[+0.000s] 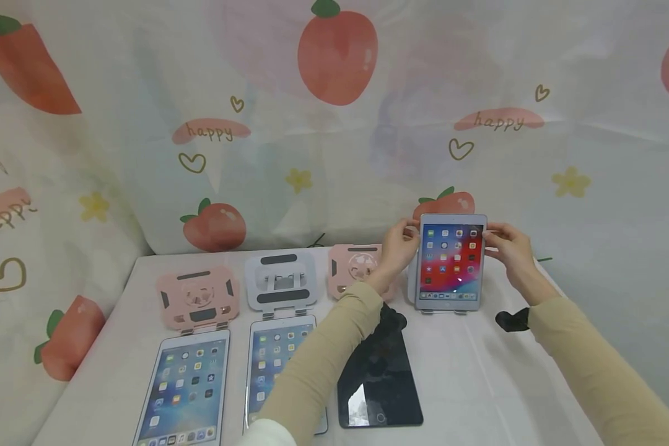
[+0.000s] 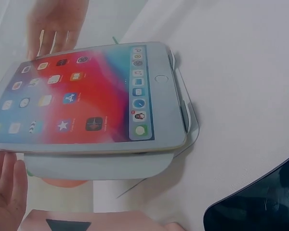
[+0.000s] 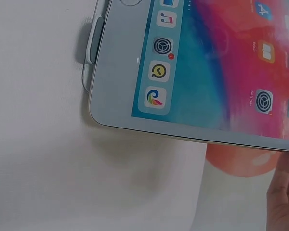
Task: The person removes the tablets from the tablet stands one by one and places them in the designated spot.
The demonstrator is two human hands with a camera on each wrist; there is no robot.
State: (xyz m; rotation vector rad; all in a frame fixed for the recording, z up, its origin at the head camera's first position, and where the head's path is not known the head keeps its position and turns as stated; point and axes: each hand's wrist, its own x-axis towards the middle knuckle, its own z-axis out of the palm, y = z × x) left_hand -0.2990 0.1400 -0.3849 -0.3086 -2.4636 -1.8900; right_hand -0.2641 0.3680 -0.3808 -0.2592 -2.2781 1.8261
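Note:
In the head view a white-framed tablet [image 1: 451, 263] with a lit red and blue home screen stands nearly upright at the back right of the table. Its lower edge sits in the clips of a pale stand [image 2: 101, 166], mostly hidden behind it. My left hand [image 1: 400, 248] holds the tablet's left edge near the top, while my right hand [image 1: 511, 251] holds the right edge at a similar height. Fingers of the right hand [image 3: 282, 192] reach the far part of that edge in the right wrist view; some fingertips are hidden behind the tablet.
Two lit tablets [image 1: 186, 387] [image 1: 275, 347] lie flat at the left, below a pink stand [image 1: 197, 297] and a white stand [image 1: 281, 282]. A dark tablet [image 1: 381, 384] lies under my left forearm, with another pink stand [image 1: 357, 272] behind. Patterned cloth [image 1: 334, 155] hangs along the back.

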